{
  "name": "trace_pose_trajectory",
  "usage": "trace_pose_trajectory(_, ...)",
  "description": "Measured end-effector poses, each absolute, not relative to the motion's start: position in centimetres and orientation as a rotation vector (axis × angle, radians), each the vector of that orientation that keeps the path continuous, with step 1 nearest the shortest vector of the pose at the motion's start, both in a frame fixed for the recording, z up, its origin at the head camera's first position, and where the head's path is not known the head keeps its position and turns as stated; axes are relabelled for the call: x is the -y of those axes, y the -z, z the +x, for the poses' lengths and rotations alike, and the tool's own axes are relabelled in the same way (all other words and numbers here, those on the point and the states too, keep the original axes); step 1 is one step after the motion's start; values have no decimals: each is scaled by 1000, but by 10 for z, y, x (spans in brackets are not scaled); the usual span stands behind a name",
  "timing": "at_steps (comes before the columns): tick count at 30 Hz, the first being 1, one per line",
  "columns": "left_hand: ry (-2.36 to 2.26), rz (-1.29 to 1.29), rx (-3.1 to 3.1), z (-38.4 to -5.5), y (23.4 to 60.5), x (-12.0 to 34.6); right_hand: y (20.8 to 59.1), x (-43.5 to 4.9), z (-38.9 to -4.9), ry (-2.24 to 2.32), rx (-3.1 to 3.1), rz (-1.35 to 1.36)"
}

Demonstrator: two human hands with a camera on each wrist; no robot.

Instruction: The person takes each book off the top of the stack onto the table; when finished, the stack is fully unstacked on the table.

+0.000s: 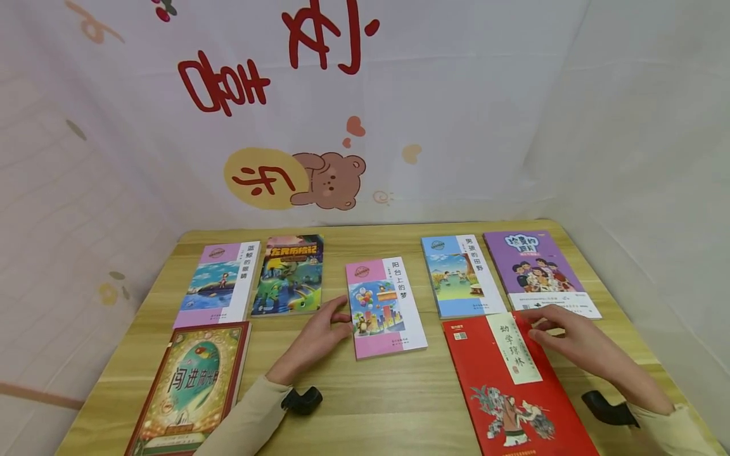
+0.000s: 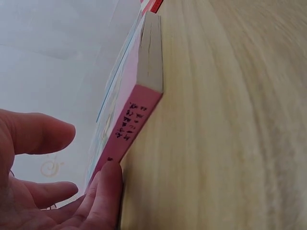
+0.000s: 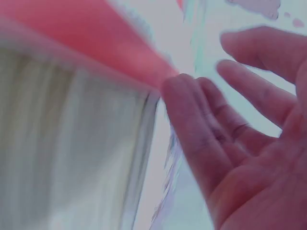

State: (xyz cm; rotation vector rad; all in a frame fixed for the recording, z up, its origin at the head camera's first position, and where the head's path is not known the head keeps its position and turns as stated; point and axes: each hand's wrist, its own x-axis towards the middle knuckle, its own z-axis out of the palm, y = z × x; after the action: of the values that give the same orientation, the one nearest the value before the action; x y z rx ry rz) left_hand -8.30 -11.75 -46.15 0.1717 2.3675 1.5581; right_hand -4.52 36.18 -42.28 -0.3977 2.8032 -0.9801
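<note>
A small pink-and-white book (image 1: 384,310) with a balloon picture lies in the middle of the wooden table. At its left edge is my left hand (image 1: 319,335); in the left wrist view, fingertips (image 2: 108,179) touch the pink spine while the thumb stays off the cover. A larger red book (image 1: 473,373) lies front right, a cream title panel on its cover. My right hand (image 1: 564,335) is at its upper right edge. The right wrist view has the extended fingertips (image 3: 175,91) right at the red book's side, thumb lifted away.
At the back left lie a whale-picture book (image 1: 213,288) and a green dinosaur book (image 1: 289,275). A brown ornate book (image 1: 191,386) sits front left. A blue-and-white book (image 1: 459,275) and a purple book (image 1: 536,269) lie back right. White printed cloth (image 1: 456,95) hangs behind.
</note>
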Motion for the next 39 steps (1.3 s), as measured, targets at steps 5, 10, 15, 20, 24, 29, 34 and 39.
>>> trace_pose_trajectory(5, -1552, 209, -2376, -84, 462, 117, 417, -321, -60, 1091, -2748, -530)
trace_pose_trajectory(10, -1505, 256, -2397, -85, 458, 116, 415, -276, -74, 1248, -2611, -608)
trace_pose_trajectory(15, -1441, 300, -2452, -86, 455, 115, 419, -235, -84, 1269, -2517, -570)
trace_pose_trajectory(20, -1471, 300, -2427, -87, 453, 114, 430, -204, -90, 1237, -2463, -453)
trace_pose_trajectory(24, -1564, 235, -2337, -88, 452, 110, 437, -189, -93, 1206, -2444, -394)
trace_pose_trajectory(29, -1786, 94, -2102, -90, 449, 99, 438, -184, -94, 1138, -2509, -348)
trace_pose_trajectory(34, -2099, -93, -1792, -93, 442, 89, 439, -185, -96, 1161, -2521, -327)
trace_pose_trajectory(39, -2089, -76, -1878, -96, 438, 77, 442, -185, -96, 1246, -2484, -329)
